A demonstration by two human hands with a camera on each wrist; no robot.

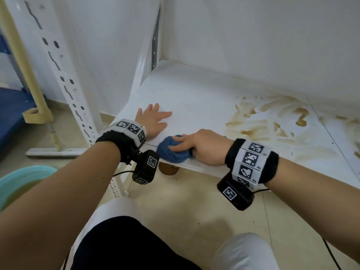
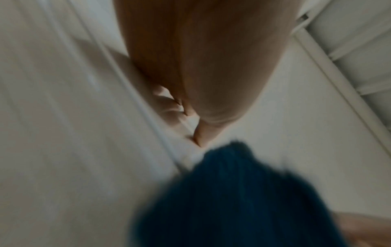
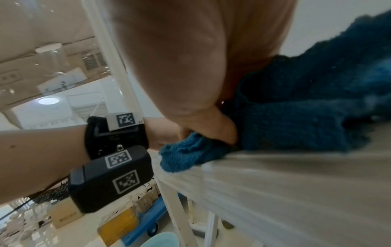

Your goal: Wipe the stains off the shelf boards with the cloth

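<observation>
A white shelf board (image 1: 194,94) carries brown smeared stains (image 1: 272,121) on its right half. My right hand (image 1: 198,145) grips a bunched blue cloth (image 1: 171,151) at the board's front edge, left of the stains. In the right wrist view its thumb curls into the cloth (image 3: 296,100), which hangs over the board's edge. My left hand (image 1: 153,119) rests flat on the clean left part of the board with fingers spread. In the blurred left wrist view the left hand (image 2: 196,83) lies on the board and the cloth (image 2: 232,200) shows dark blue below it.
A white perforated shelf upright (image 1: 64,75) stands at the left, another post (image 1: 144,55) at the board's back corner. A light green basin (image 1: 21,182) sits on the floor at lower left. A cream-coloured pole (image 1: 29,75) leans beyond it. My knees (image 1: 136,240) are below the board.
</observation>
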